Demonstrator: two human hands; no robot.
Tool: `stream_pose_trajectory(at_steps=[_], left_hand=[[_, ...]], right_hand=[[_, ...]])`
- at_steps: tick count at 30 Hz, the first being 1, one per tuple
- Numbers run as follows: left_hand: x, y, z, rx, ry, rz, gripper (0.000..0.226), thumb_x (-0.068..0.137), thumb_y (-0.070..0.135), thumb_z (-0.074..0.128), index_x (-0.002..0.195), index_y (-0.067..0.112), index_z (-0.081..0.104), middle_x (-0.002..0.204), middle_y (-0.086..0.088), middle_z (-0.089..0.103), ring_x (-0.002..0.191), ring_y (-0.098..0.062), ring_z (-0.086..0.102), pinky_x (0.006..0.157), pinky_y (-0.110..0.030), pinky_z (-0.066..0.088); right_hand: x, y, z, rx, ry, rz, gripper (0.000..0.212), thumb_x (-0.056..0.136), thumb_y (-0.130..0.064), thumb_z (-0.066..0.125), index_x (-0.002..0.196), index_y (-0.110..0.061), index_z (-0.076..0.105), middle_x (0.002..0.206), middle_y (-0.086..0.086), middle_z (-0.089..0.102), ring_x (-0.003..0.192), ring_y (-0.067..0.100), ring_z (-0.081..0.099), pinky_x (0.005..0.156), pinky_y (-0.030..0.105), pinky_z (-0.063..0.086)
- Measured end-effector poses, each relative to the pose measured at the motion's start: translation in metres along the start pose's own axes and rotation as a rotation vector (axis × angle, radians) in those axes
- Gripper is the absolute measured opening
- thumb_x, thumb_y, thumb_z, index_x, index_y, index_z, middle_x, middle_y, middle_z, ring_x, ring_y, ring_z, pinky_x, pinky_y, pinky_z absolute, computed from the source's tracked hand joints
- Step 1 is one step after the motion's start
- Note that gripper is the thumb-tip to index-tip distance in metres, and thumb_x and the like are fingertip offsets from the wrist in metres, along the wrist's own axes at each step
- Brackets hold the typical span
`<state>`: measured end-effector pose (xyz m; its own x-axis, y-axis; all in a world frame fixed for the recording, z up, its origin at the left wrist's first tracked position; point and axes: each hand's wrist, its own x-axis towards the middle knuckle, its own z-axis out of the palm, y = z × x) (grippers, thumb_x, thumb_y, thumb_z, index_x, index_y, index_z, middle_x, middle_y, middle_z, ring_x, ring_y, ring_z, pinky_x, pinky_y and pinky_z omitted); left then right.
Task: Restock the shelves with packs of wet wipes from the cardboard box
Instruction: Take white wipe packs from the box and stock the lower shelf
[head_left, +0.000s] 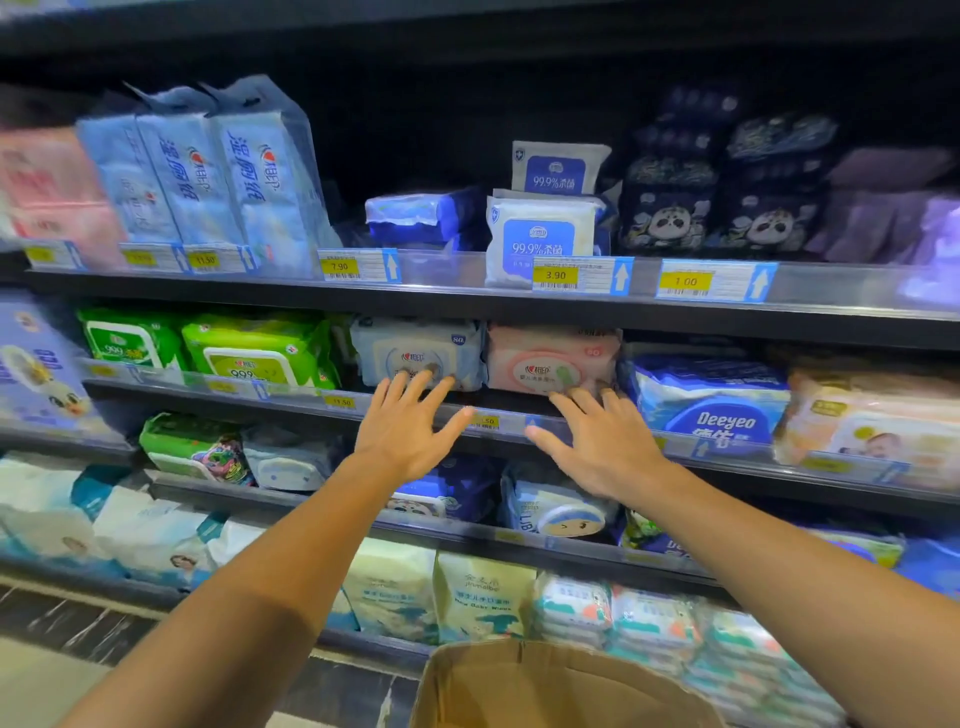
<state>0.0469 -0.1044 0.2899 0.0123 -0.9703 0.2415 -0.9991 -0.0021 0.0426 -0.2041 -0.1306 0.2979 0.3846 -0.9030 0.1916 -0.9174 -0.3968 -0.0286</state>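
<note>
Pale blue pack (415, 353), pink pack (553, 358)

Your left hand (402, 434) reaches with straight fingers to the pale blue wipes pack (415, 353) on the second shelf (727, 332); your right hand (597, 441), fingers spread, meets the pink pack (550, 356) at its 3 o'clock. The cardboard box (545, 686) sits at 6 o'clock.

Dark shelves (519, 306) carry wipe packs: a pale blue pack (415, 353) just beside a pink pack (550, 358) at the second shelf's front edge.
</note>
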Motion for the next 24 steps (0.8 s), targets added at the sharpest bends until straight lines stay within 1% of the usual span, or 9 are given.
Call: stream_pose_trajectory(at_steps=[3, 5, 7, 11, 14, 16, 19, 22, 24], left_hand=[[-0.029, 0.0, -0.002, -0.081, 0.027, 0.057, 0.079, 0.089, 0.071, 0.007, 0.158, 0.033, 0.015, 0.167, 0.003, 0.009, 0.154, -0.022, 0.001, 0.125, -0.044, 0.003], [-0.052, 0.006, -0.003, -0.114, 0.071, 0.117, 0.079, 0.089, 0.067, 0.011, 0.158, 0.03, 0.022, 0.166, 0.003, 0.014, 0.154, -0.022, 0.007, 0.125, -0.044, 0.009], [-0.078, 0.018, 0.0, -0.128, 0.132, 0.203, 0.07, 0.095, 0.06, 0.022, 0.155, 0.025, 0.032, 0.163, 0.002, 0.024, 0.15, -0.023, 0.02, 0.122, -0.044, 0.019], [-0.132, 0.045, 0.021, -0.194, 0.14, 0.299, 0.06, 0.098, 0.051, 0.038, 0.149, 0.02, 0.043, 0.155, -0.002, 0.039, 0.143, -0.026, 0.035, 0.117, -0.047, 0.032], [-0.169, 0.061, 0.048, -0.205, 0.068, 0.357, 0.059, 0.097, 0.05, 0.041, 0.146, 0.018, 0.047, 0.152, -0.005, 0.043, 0.139, -0.029, 0.04, 0.114, -0.047, 0.035], [-0.193, 0.071, 0.069, -0.216, -0.016, 0.359, 0.06, 0.096, 0.05, 0.04, 0.143, 0.016, 0.051, 0.15, -0.008, 0.046, 0.137, -0.031, 0.043, 0.114, -0.047, 0.036], [-0.226, 0.085, 0.106, -0.211, -0.234, 0.336, 0.066, 0.094, 0.056, 0.032, 0.143, 0.017, 0.05, 0.152, -0.007, 0.045, 0.138, -0.03, 0.042, 0.114, -0.047, 0.035], [-0.249, 0.095, 0.149, -0.197, -0.444, 0.303, 0.076, 0.09, 0.064, 0.023, 0.146, 0.019, 0.047, 0.154, -0.005, 0.04, 0.14, -0.029, 0.038, 0.115, -0.045, 0.033], [-0.257, 0.101, 0.171, -0.2, -0.589, 0.247, 0.084, 0.085, 0.069, 0.016, 0.15, 0.021, 0.041, 0.156, -0.002, 0.035, 0.141, -0.027, 0.035, 0.117, -0.039, 0.029]], right_hand=[[-0.031, 0.007, -0.001, 0.054, 0.069, -0.134, 0.094, 0.082, -0.079, 0.003, 0.157, -0.027, 0.025, 0.164, -0.003, 0.023, 0.152, 0.03, 0.013, 0.124, 0.046, 0.012], [-0.055, 0.01, 0.002, 0.145, 0.07, -0.212, 0.087, 0.085, -0.075, 0.011, 0.157, -0.028, 0.025, 0.165, -0.007, 0.019, 0.154, 0.025, 0.004, 0.125, 0.046, 0.011], [-0.083, 0.013, 0.009, 0.277, 0.035, -0.267, 0.084, 0.086, -0.074, 0.022, 0.157, -0.03, 0.024, 0.165, -0.011, 0.017, 0.155, 0.019, -0.001, 0.124, 0.046, 0.014], [-0.141, 0.023, 0.037, 0.403, -0.028, -0.333, 0.07, 0.096, -0.06, 0.047, 0.157, -0.035, 0.022, 0.165, -0.016, 0.015, 0.154, 0.013, -0.001, 0.125, 0.041, 0.014], [-0.182, 0.033, 0.068, 0.397, -0.07, -0.327, 0.071, 0.094, -0.063, 0.043, 0.155, -0.031, 0.03, 0.164, -0.011, 0.022, 0.154, 0.019, 0.008, 0.124, 0.045, 0.018], [-0.21, 0.043, 0.091, 0.367, -0.154, -0.28, 0.076, 0.091, -0.072, 0.035, 0.154, -0.031, 0.032, 0.164, -0.008, 0.023, 0.154, 0.023, 0.01, 0.123, 0.047, 0.019], [-0.247, 0.058, 0.123, 0.352, -0.326, -0.223, 0.088, 0.084, -0.083, 0.017, 0.156, -0.032, 0.026, 0.165, -0.006, 0.018, 0.154, 0.026, 0.009, 0.123, 0.051, 0.017], [-0.277, 0.074, 0.15, 0.377, -0.453, -0.131, 0.102, 0.075, -0.088, 0.01, 0.155, -0.028, 0.03, 0.164, -0.003, 0.024, 0.152, 0.027, 0.015, 0.124, 0.047, 0.016], [-0.292, 0.082, 0.168, 0.412, -0.514, -0.053, 0.109, 0.073, -0.093, 0.008, 0.155, -0.026, 0.03, 0.162, 0.0, 0.029, 0.15, 0.025, 0.022, 0.123, 0.045, 0.019]])
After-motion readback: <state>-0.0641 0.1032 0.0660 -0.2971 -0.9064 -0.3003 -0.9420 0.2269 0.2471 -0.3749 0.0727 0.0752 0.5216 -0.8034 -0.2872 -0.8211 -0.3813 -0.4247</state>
